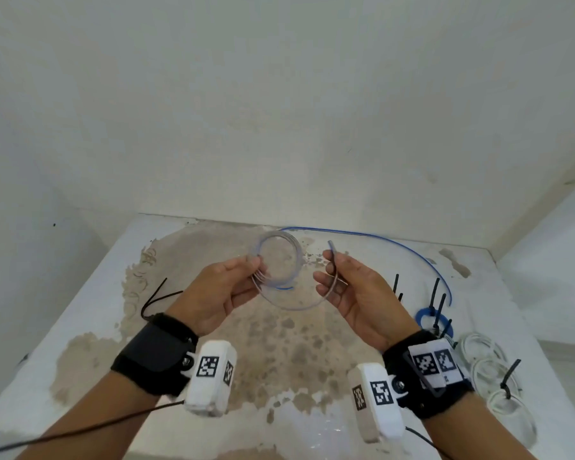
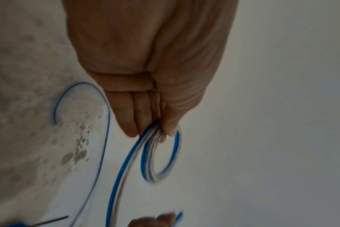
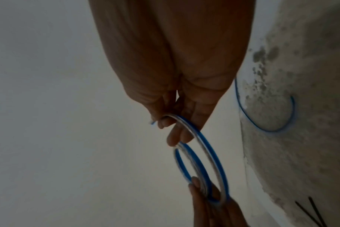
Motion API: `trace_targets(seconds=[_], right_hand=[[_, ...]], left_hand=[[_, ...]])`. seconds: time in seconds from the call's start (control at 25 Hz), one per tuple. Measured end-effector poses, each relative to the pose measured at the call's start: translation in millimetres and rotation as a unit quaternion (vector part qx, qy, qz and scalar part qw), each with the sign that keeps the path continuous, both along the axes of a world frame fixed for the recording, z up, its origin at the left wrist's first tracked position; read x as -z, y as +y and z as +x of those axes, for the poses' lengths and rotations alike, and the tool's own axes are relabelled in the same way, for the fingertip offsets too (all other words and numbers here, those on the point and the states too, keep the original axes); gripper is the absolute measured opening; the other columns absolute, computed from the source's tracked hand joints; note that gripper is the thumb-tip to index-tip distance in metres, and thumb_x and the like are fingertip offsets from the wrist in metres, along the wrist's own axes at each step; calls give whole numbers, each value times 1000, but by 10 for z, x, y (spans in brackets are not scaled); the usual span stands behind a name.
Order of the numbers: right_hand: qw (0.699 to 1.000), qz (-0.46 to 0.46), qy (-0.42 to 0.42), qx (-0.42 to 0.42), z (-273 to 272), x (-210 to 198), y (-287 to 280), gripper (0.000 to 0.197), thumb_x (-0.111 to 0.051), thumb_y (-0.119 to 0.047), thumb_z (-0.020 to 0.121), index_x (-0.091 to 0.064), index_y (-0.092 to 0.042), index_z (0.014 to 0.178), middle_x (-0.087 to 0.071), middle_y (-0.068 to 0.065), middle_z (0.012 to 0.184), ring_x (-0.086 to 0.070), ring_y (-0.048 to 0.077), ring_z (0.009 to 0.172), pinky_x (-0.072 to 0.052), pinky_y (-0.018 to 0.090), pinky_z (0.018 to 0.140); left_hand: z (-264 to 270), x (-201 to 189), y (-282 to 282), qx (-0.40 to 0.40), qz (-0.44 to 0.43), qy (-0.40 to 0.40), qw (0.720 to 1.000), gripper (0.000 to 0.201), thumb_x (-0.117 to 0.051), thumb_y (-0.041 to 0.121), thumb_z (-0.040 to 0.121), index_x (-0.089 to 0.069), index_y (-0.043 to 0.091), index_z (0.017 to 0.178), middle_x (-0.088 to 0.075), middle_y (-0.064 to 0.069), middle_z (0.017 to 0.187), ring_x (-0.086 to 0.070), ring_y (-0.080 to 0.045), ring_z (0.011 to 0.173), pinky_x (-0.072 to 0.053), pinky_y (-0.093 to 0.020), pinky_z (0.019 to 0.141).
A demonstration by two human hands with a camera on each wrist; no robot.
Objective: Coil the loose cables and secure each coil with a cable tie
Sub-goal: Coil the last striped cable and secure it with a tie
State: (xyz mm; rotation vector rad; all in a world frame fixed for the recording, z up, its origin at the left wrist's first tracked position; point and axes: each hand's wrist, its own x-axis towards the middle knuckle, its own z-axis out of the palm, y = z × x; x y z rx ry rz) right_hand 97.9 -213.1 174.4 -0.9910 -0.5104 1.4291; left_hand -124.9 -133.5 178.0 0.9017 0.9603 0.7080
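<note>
A clear cable with a blue stripe is wound into a small coil held above the table. My left hand pinches the coil's left side between thumb and fingers; in the left wrist view the coil hangs below those fingertips. My right hand pinches the cable's free end, which sticks up past the thumb. A wider loop runs from the right hand down to the left hand. A loose blue cable lies curved on the table behind.
The stained white table stands in a wall corner. Tied coils lie at its right: a blue one and several white ones, with black cable ties sticking up. Two more black ties lie at the left.
</note>
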Motion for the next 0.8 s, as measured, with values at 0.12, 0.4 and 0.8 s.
trace_targets(seconds=[0.12,0.4,0.8], right_hand=[[995,36,86,27,-69,13,-71,15,-49,-16,101,-60,-9,109,-60,2,77,-63,13,65,-60,29,73],[989,72,101,81,-238,1,-162,13,-44,-10,105,-58,-10,105,-54,2,72,-55,12,60,-60,31,75],[986,25,69,150,285,-112,-87,14,-50,-17,105,-62,-11,109,-62,1,80,-60,10,64,-59,26,66]], left_hand=[[64,103,141,-159,-99,-80,979,12,-61,18,97,-68,14,88,-76,4,76,-72,-4,70,-60,-19,66],[176,99,309,-233,-107,-83,963,22,-58,18,100,-64,12,80,-72,4,64,-66,-7,79,-55,-21,75],[61,43,-53,-31,25,-1,999,17,-63,21,92,-71,11,104,-77,0,92,-73,-5,77,-60,-20,73]])
